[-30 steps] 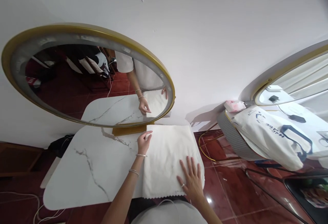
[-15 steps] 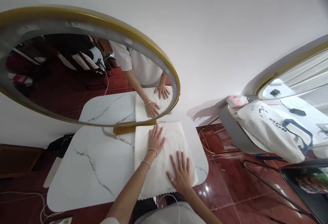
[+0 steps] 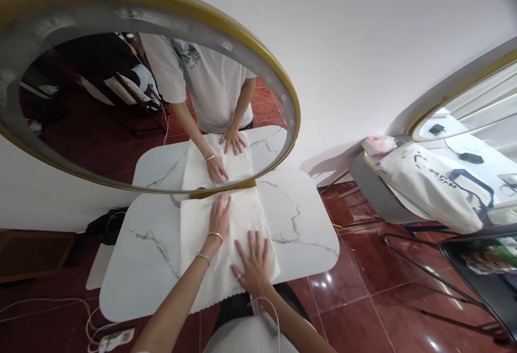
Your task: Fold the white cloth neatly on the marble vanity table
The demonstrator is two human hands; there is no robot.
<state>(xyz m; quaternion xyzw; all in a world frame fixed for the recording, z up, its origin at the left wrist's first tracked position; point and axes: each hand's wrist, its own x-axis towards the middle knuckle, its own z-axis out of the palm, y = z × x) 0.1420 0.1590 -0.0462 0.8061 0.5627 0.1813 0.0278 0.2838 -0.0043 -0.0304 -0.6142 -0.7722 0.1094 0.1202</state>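
Observation:
A white cloth (image 3: 242, 213) with a scalloped edge lies flat on the white marble-patterned table (image 3: 141, 272). My left hand (image 3: 220, 217) lies on its far part, fingers stretched out and a little blurred, with two bracelets at the wrist. Closer to me, my right hand (image 3: 255, 268) rests flat on the cloth's right side, fingers spread and a ring on one of them. Neither hand grips the cloth. Both hands and the cloth also appear in the mirror (image 3: 291, 100) behind the table.
Right of the table, a white bag (image 3: 428, 186) and a pink tissue pack (image 3: 378, 145) lie on a second table under another mirror (image 3: 444, 103). A black chair (image 3: 480, 283) stands at lower right. A power strip (image 3: 116, 339) with cables is on the red tiled floor.
The cloth has slid left across the table, along with both hands resting on it. The camera view has also shifted slightly, and more of the body shows in the mirror.

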